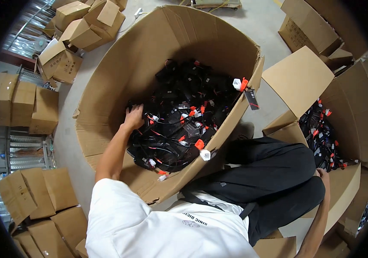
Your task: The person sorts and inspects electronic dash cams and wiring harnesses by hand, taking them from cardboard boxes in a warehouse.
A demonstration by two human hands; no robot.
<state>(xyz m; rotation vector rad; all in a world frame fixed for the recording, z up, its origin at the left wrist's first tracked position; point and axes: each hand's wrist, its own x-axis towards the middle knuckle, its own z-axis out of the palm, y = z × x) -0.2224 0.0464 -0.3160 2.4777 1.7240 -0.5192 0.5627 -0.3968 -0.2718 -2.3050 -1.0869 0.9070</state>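
Note:
A large open cardboard box stands before me, holding a heap of black wired units with white and orange-red connectors. My left hand reaches into its left side. Its fingers curl down onto the dark heap, and what they grip is hidden among the black parts. My right hand is low at the right, beside my bent knee and close to the near edge of a second box. Its fingers are mostly hidden there. More black units with orange-red connectors lie in that second box.
A white connector, an orange one and a black tag hang over the large box's right rim. Cardboard boxes stand along the left, with more boxes at the upper left. Another open box is at the upper right. My legs lie between the two filled boxes.

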